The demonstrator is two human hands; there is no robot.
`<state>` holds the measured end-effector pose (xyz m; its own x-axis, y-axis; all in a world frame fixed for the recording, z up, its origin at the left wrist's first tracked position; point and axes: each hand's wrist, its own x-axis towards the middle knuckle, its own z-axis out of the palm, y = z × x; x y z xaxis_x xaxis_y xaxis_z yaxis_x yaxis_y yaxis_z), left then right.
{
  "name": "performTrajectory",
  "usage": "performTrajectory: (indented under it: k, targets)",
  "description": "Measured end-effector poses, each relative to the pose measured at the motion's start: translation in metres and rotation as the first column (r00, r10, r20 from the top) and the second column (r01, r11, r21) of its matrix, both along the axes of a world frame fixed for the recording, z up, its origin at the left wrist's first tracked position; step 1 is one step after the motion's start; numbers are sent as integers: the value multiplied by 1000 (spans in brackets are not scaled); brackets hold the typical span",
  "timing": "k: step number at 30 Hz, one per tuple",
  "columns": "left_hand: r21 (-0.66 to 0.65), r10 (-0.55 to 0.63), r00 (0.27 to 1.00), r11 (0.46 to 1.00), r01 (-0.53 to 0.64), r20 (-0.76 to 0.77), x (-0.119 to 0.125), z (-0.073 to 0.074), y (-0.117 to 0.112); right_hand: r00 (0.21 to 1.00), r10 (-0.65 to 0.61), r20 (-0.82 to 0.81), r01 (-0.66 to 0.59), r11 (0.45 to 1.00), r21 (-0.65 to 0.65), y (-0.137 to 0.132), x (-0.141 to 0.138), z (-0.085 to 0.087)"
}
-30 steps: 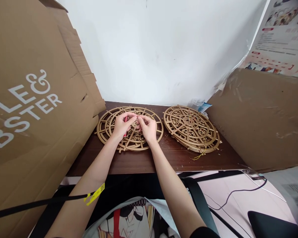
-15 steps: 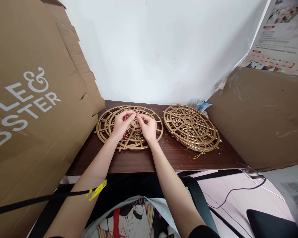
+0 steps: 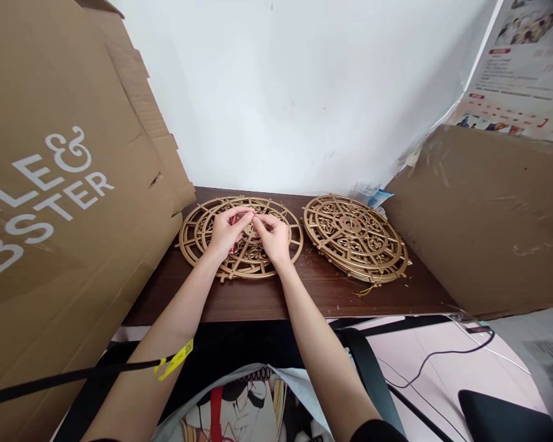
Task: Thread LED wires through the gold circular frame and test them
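Note:
Above the left stack of round gold openwork panels [image 3: 225, 270], my two hands meet with their fingertips nearly touching. My left hand [image 3: 225, 232] is closed around a slim red object [image 3: 232, 248], whose ends peek out above and below the palm; its kind is hidden. Thumb and finger of my right hand [image 3: 275, 238] are pinched together near the panel's centre. Whatever small thing lies between the fingertips is too small to make out. To the right sits a second stack of the same gold panels [image 3: 350, 224].
Both stacks lie on a dark brown table [image 3: 253, 304] against a white wall. Large cardboard sheets [image 3: 133, 258] [image 3: 483, 221] stand left and right. A blue-and-white plastic packet [image 3: 378, 197] lies behind the right stack. Yellow thread [image 3: 368, 288] hangs at its front edge.
Hardly anything differs. The right hand has shifted very slightly left, and the black strap with the yellow tag at lower left has swung a little down.

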<state>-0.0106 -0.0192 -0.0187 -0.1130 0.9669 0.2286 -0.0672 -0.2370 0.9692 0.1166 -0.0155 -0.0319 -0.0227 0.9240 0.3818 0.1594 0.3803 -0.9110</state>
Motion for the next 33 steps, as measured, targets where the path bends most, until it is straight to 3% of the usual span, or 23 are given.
performTrajectory:
  k: [6,13,20,25,33]
  targets:
    - [26,7,1000,1000,-8,15,-1,-3,3,1000,18,-4,-18,1000,-23,0,0,-1]
    - [-2,4,999,1000,-4,51,-1,-3,4,969,67,-237,-93,991,-99,1,-2,2]
    - [32,0,1000,999,-1,19,1,0,1,939,30,-341,-84,986,-144,4,-4,1]
    - [1,-37,993,999,37,110,1,-1,3,925,-32,-378,-39,983,-180,6,-3,0]
    - [-36,-102,992,994,105,72,2,1,0,945,103,-311,-158,975,-158,4,-4,1]
